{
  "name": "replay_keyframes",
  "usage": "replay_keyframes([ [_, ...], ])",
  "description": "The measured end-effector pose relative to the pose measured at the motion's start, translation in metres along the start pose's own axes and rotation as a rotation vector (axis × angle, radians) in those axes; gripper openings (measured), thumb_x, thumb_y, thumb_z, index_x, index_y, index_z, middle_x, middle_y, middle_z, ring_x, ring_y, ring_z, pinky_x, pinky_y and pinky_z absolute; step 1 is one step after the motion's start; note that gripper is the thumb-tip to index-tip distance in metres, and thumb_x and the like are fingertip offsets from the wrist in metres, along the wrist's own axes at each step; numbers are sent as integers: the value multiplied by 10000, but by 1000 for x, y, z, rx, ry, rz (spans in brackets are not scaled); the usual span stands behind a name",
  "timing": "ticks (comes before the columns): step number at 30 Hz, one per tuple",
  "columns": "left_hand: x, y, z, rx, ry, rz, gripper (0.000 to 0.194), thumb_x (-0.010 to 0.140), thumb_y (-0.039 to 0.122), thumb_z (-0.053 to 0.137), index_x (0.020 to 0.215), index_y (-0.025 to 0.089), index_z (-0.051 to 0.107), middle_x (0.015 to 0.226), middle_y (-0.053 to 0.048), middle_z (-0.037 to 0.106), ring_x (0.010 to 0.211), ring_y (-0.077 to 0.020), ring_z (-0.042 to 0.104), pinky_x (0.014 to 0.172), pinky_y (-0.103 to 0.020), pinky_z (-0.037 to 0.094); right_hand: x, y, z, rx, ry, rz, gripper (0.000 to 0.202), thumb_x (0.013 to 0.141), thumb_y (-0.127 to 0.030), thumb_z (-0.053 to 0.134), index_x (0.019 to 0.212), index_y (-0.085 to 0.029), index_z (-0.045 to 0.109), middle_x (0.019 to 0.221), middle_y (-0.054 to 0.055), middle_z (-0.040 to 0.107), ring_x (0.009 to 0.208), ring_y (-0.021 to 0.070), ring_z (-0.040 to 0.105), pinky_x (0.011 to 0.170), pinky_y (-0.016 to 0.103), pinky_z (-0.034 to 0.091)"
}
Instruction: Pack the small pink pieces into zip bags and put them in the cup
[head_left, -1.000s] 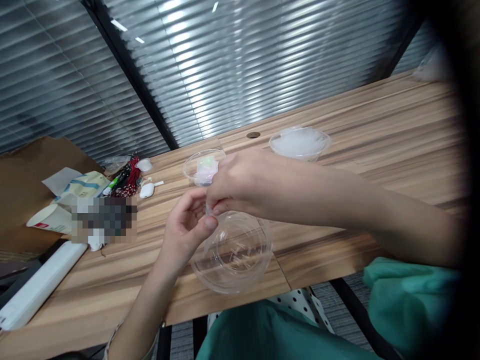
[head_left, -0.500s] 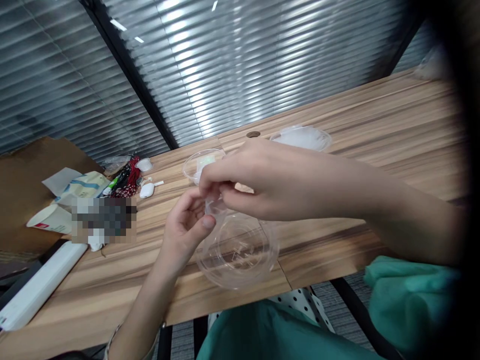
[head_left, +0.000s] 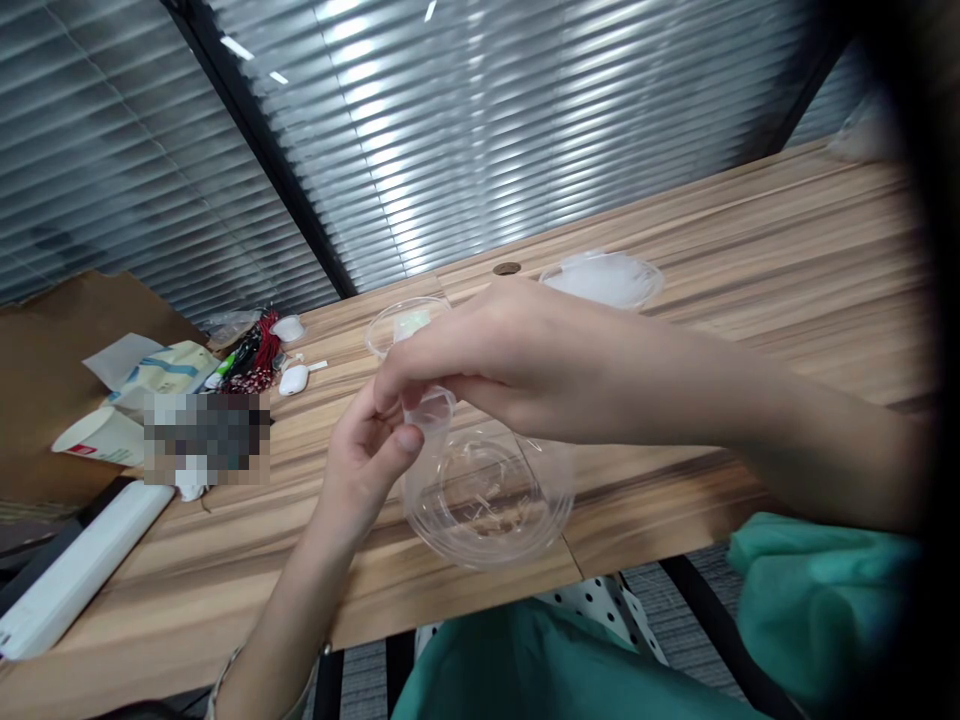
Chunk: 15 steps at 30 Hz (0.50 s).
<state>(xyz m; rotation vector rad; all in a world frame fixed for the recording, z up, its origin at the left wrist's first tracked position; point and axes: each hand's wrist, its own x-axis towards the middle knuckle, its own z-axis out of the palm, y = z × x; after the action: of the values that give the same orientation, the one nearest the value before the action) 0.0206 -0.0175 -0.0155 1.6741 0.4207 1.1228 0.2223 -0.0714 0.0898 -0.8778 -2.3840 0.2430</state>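
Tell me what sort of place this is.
Likely an office or meeting room: slatted blinds line the far side, the wood-grain table has a round hole like a cable port, and grey carpet shows below.

A bowl (head_left: pixel 480 550) sits near the front edge of the worktop (head_left: pixel 712 350), small pieces (head_left: pixel 491 508) inside it. Above its back-left side the left hand (head_left: pixel 367 440) meets the right hand (head_left: pixel 491 350), a plastic piece (head_left: pixel 439 410) between them. Behind the hands stands a tub (head_left: pixel 368 335); a dish (head_left: pixel 654 287) lies to its right, farther back. Leftward lie an earphone case (head_left: pixel 294 380), then cords (head_left: pixel 262 345), then a paper cup (head_left: pixel 97 436) before a carton (head_left: pixel 37 400). Blinds (head_left: pixel 480 130) hang behind the worktop.
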Motion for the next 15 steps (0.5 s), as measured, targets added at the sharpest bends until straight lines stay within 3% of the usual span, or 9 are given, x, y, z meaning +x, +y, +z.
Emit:
replay_keyframes([
  [6, 0, 1, 3, 1, 26, -17, 465, 850, 526, 664, 1221, 244, 658, 1201, -95, 705, 1137, -296, 667, 969, -451, 555, 0, 1, 1, -31, 35, -99, 348, 898, 29, 413, 944, -164, 699, 938, 10, 709, 857, 129, 630, 691, 234, 438],
  [15, 0, 0, 2, -13, -27, 15, 439, 876, 484, 656, 1219, 210, 643, 1090, -102, 737, 963, -227, 726, 811, -310, 591, -1, 4, 3, -144, 60, -105, 327, 940, -26, 338, 966, -167, 632, 870, -18, 645, 815, 97, 608, 694, 211, 396],
])
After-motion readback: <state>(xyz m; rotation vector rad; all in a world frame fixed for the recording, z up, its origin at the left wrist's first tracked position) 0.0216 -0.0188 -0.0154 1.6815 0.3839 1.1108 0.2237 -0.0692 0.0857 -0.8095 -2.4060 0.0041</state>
